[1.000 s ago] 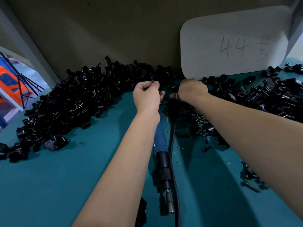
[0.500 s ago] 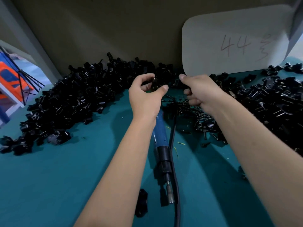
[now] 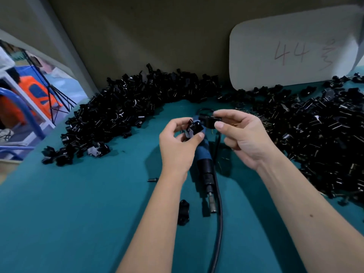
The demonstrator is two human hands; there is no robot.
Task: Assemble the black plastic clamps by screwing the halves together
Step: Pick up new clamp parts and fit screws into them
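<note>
Hands (image 3: 178, 143) (image 3: 243, 134) each pinch clamp halves (image 3: 195, 128) (image 3: 208, 121), seemingly apart.

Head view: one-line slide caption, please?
Left hand and right hand each hold a black clamp half above the blue screwdriver.

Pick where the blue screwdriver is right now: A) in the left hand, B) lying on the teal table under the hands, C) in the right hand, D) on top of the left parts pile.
B: the screwdriver lies on the table; the left hand and right hand each hold a clamp half above it.
</note>
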